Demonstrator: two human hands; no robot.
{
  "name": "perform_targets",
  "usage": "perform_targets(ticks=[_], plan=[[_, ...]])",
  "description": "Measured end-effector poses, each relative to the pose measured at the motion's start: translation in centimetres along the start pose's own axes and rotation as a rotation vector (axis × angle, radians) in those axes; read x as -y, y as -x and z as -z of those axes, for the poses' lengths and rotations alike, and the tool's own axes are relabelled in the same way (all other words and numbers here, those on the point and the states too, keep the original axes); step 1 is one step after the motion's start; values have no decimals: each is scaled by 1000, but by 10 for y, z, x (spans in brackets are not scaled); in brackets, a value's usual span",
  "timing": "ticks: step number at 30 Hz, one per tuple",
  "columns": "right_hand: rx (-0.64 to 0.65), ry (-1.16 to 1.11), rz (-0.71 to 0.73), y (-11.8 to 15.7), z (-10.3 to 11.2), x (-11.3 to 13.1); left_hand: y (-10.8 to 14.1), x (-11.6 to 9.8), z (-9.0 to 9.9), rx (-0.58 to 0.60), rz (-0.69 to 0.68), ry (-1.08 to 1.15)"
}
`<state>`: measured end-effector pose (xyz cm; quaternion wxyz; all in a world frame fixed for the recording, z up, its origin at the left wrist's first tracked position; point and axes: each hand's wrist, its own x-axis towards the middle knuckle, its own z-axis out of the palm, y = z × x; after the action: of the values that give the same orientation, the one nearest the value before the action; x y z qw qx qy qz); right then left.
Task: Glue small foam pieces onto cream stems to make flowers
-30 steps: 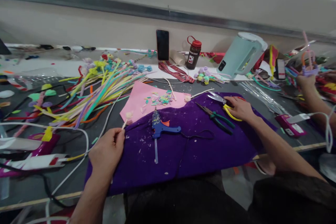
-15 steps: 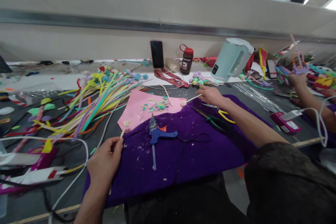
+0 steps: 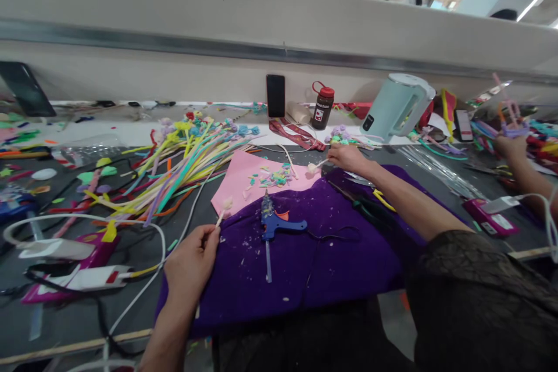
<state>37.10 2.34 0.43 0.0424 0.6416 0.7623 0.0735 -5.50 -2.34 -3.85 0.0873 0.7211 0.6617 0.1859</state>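
My left hand [image 3: 192,261] pinches the stem of a cream pipe-cleaner flower [image 3: 227,206] near the front left corner of the pink sheet [image 3: 239,171]. Between the fingers of my right hand [image 3: 349,159] is the pale stem of a second cream pipe-cleaner flower [image 3: 313,168], its head over the sheet's right end. Small pastel clippings [image 3: 276,175] lie on the sheet, with a loose cream stem [image 3: 288,161] behind them. A blue glue gun [image 3: 283,224] rests on the purple cloth [image 3: 279,285] between my hands. Pliers [image 3: 364,203] lie under my right forearm.
Colourful pipe cleaners [image 3: 187,168] are heaped at left, beside a magenta power strip [image 3: 93,250] with cables. At the back stand a phone [image 3: 276,96], a brown bottle [image 3: 323,107] and a mint kettle [image 3: 396,106]. Another person's hand [image 3: 511,148] works at far right.
The view has turned slightly left, so the scene sits further right. My right hand has come a little left relative to the table with its flower. My left hand keeps its grip in place.
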Motion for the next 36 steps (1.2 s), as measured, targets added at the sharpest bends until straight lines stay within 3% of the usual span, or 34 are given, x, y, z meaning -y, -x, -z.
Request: perform_targets(ticks=[4, 12, 22, 26, 31, 33, 36], plan=[[-49, -27, 8, -10, -1, 3, 0, 0, -1, -2, 11, 6], [-4, -57, 20, -22, -13, 12, -1, 1, -2, -3, 9, 18], [-51, -81, -24, -3, 0, 36, 3, 0, -2, -35, -43, 36], [-94, -179, 166, 19, 10, 67, 5, -1, -6, -58, -53, 67], [20, -212, 448, 50, 22, 134, 7, -1, -8, -70, -68, 74], [28, -137, 461, 58, 23, 158, 8, 0, -8, -73, -74, 86], [14, -49, 369, 62, 19, 180, 9, 1, -9, -74, -83, 92]])
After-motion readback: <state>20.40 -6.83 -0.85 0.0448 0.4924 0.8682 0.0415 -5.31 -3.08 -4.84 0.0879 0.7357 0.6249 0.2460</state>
